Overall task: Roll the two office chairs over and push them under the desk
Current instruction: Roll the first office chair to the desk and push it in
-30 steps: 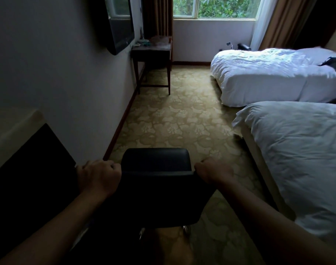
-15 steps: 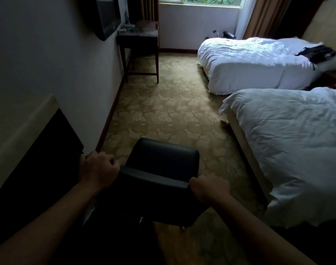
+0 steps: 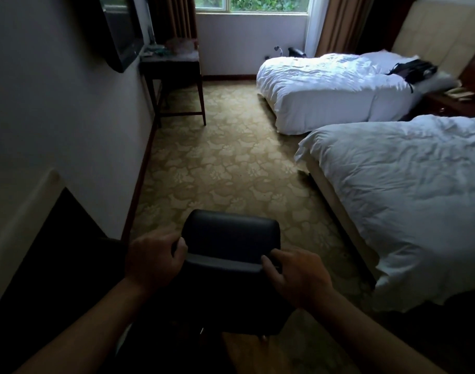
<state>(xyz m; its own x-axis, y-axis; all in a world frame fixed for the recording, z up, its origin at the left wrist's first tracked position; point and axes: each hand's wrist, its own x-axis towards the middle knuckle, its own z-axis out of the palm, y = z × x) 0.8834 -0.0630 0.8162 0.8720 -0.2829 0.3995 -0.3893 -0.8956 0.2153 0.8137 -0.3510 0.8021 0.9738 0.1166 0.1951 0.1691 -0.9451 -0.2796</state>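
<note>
Gripping the backrest top of one black office chair (image 3: pixel 232 238), left hand (image 3: pixel 152 259) curled on its left corner, right hand (image 3: pixel 298 276) loosely on its right; desk (image 3: pixel 174 64) lies ahead-left along the wall, well apart across carpet.

Two white beds (image 3: pixel 409 201), patterned carpet (image 3: pixel 225 163), wall television (image 3: pixel 120 36) (dark), window (image 3: pixel 252 4)
</note>
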